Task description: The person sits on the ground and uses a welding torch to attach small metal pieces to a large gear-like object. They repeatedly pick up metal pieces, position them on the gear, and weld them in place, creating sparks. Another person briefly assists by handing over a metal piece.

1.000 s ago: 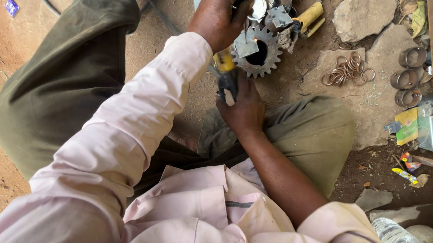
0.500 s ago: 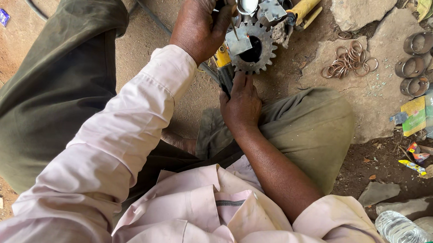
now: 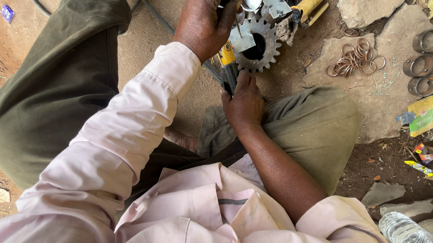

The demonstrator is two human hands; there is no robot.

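Left hand [image 3: 203, 18]: fingers clenched around a thin metal rod [image 3: 236, 22], above a small metal plate [image 3: 242, 39] lying on a toothed gear [image 3: 257, 51]. Right hand [image 3: 245, 103]: fingers closed on a yellow-black tool [image 3: 228, 67], just beside the gear. Below, bare dirt ground [image 3: 151, 47], flat stones [image 3: 373, 96], a heap of copper rings [image 3: 354, 57]. Both arms stretched forward between bent knees.

I see bare concrete [image 3: 153, 47] open left of my left hand [image 3: 202, 20]; loose copper-coloured metal rings [image 3: 353, 57] crowd the right.
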